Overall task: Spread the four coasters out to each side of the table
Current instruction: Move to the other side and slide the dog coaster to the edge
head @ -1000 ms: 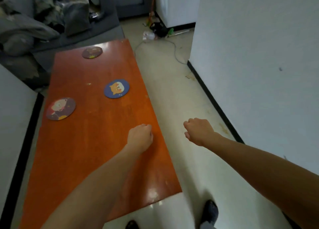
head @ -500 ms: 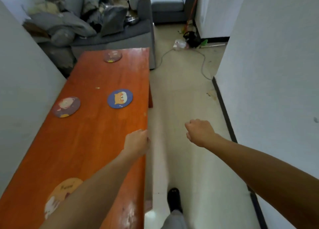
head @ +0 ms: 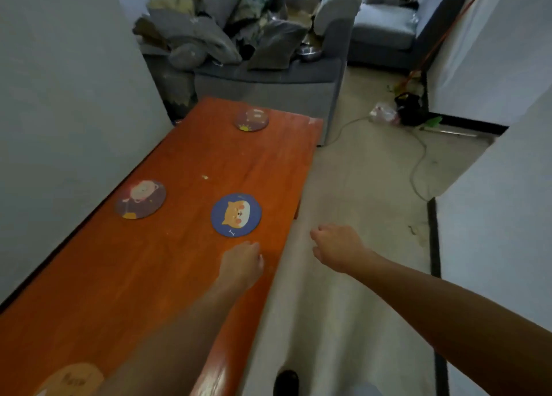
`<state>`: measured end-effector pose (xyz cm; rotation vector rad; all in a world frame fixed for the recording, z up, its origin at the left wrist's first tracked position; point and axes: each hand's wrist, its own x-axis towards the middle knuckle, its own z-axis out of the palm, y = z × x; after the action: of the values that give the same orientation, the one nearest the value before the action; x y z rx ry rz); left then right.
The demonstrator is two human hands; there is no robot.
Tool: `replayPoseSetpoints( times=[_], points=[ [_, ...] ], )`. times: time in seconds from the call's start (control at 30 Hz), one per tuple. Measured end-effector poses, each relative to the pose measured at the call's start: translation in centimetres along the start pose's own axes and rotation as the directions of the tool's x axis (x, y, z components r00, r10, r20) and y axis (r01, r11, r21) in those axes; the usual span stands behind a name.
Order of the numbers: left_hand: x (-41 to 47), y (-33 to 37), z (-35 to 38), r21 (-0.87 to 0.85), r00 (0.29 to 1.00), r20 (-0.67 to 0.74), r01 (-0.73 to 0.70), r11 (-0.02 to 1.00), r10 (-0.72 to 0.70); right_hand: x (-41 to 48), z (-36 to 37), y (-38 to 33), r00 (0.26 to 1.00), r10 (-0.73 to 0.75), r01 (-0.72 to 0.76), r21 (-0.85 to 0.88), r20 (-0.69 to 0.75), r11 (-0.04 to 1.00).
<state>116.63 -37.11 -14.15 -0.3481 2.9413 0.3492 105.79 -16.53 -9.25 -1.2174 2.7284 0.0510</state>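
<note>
Grey sofas heaped with cushions close off the far end of a narrow room, and a long orange desk (head: 185, 246) runs toward them beside a pale wall. Four round coasters lie flat on it: a dark coaster (head: 251, 119) near the far edge, a purple coaster (head: 141, 199) close to the wall-side edge, a blue coaster (head: 236, 214) with a dog picture toward the aisle-side edge though set in from it, and a tan coaster (head: 73, 379) at the near end, partly cut off by the frame.

My left hand (head: 242, 265) hangs over the desk just short of the blue coaster, fingers (head: 254, 248) curled loosely together and holding nothing. My right hand (head: 337, 249) hangs over the floor beyond the aisle-side edge, fingers closed in a loose fist, also holding nothing.

These coasters look thin, stiff and light, so each should slide easily under a flat fingertip. Lifting one probably means dragging it past the desk's edge or catching a nail under its rim, since nothing sticks up to pinch. Dropping one seems unlikely to harm it.

No containers are visible on the desk.
</note>
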Motion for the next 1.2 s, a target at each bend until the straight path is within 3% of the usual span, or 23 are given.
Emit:
replayPoseSetpoints(
  times=[0.2,0.37,0.53,0.7,0.8,0.9,1.03,1.2],
  points=[
    [3.8,-1.6,0.2,-0.017,0.976,-0.021,0.219,0.976,-0.219,11.0,-0.2,2.8,0.976,-0.203,0.206,-0.032,0.083,0.978],
    [6.8,-1.4,0.6,-0.058,0.886,-0.003,0.462,0.885,-0.463,19.3,1.5,4.4,0.895,-0.437,0.442,-0.057,0.087,0.895],
    [8.3,1.3,1.9,-0.128,0.702,0.05,0.71,0.692,-0.711,25.1,2.8,5.4,0.756,-0.624,0.641,-0.029,0.198,0.767],
    [9.1,2.4,3.8,-0.169,0.485,0.065,0.867,0.47,-0.872,30.2,3.4,4.3,0.648,-0.698,0.727,0.025,0.305,0.686],
    [9.2,1.4,5.9,-0.211,0.38,0.007,0.905,0.37,-0.925,32.7,4.4,2.4,0.642,-0.694,0.714,0.075,0.325,0.696],
    [9.2,0.9,8.4,-0.239,0.287,-0.069,0.925,0.295,-0.956,34.6,5.8,-0.1,0.715,-0.632,0.624,0.134,0.299,0.77],
    [9.4,2.1,11.6,-0.259,0.235,-0.13,0.93,0.261,-0.963,35.3,7.4,-2.2,0.854,-0.455,0.403,0.23,0.252,0.886],
    [9.5,1.8,13.5,-0.285,0.193,-0.112,0.934,0.218,-0.975,35.3,8.8,-2.8,0.898,-0.301,0.192,0.331,0.32,0.924]
  ],
)
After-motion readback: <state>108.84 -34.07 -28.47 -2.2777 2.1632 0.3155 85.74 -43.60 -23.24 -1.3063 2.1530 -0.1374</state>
